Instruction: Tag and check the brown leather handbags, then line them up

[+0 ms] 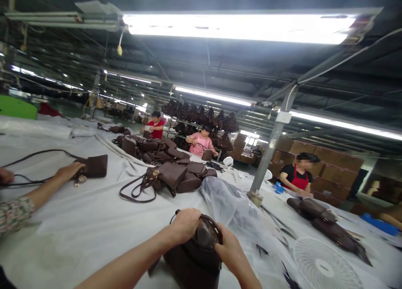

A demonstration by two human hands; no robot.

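Observation:
A dark brown leather handbag (191, 262) stands on the white-covered table at the bottom middle. My left hand (186, 225) is closed on its upper left side, near the strap. On the right side of the bag's top, my right hand (230, 249) grips the edge, thumb on the near face. The curved handle (211, 220) rises between both hands. Beyond the bag lies a pile of brown handbags (176, 178) with straps and a gold charm. Some of my fingers are hidden behind the bag.
At left, a co-worker's hand (70, 170) holds a small brown bag (96, 166). Clear plastic sheeting (228, 205) lies right of my bag. A white fan (325, 266) stands at lower right, near more brown bags (329, 224). A metal post (273, 147) rises from the table.

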